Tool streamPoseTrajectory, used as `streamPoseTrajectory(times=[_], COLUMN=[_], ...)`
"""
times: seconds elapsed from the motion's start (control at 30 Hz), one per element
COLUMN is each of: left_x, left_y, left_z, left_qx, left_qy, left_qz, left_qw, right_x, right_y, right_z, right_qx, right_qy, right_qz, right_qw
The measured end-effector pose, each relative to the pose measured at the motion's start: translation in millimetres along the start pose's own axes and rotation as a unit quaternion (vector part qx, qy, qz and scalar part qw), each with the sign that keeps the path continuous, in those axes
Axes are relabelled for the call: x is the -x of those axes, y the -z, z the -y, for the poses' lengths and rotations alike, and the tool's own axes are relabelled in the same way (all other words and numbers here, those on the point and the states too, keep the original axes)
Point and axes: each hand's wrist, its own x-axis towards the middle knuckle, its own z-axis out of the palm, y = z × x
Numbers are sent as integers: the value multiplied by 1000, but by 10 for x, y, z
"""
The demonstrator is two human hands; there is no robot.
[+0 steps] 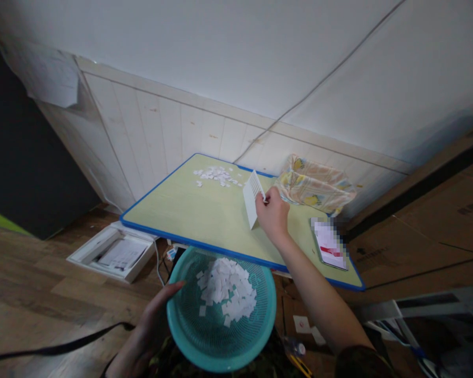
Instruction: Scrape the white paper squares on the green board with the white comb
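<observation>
My right hand [273, 212] is closed in a pinch on a white folded card [250, 201], held up over the yellow-green table [173, 207]. Faint printed lines show on the card's upper part. My left hand [161, 307] grips the left side of a teal plastic colander [271, 310], its thumb at the rim and its other fingers hidden. Inside the colander lies a heap of small white paper pieces [228, 286]. More white paper scraps [218, 176] are scattered at the table's far edge, left of the card.
A fabric-lined basket [315, 184] stands at the back right of the table. In front of it lies a phone [329, 244] with a lit screen. A white open box [114, 254] sits low at left. Cardboard boxes [429, 231] line the right side.
</observation>
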Motion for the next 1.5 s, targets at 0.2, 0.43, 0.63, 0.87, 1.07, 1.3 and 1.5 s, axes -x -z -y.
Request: streamPoseTrajectory(times=[0.2, 0.43, 0.63, 0.87, 1.07, 1.3, 1.5], left_x=[8, 37, 28, 2, -4, -4, 53], left_y=[5, -29, -19, 17, 18, -2, 5], left_z=[-4, -19, -16, -5, 11, -20, -130], left_qx=[11, 19, 7, 16, 10, 12, 37], left_qy=[4, -2, -6, -12, 3, 3, 10], left_qz=[9, -6, -26, -16, 1, -7, -29], left_qw=[1000, 1000, 1000, 1000, 1000, 1000, 999], right_x=[50, -103, -125, -74, -94, -244, -489], right_y=[195, 177, -113, -57, 125, 117, -168], right_z=[-165, -100, 127, -75, -387, -339, 208], right_qx=[17, -30, -41, -4, 2, -58, -101], right_qy=[-7, -22, -7, -21, -36, -34, 80], right_qz=[-9, -40, 9, -14, -38, -44, 38], right_qw=[1000, 998, 999, 1000, 999, 997, 991])
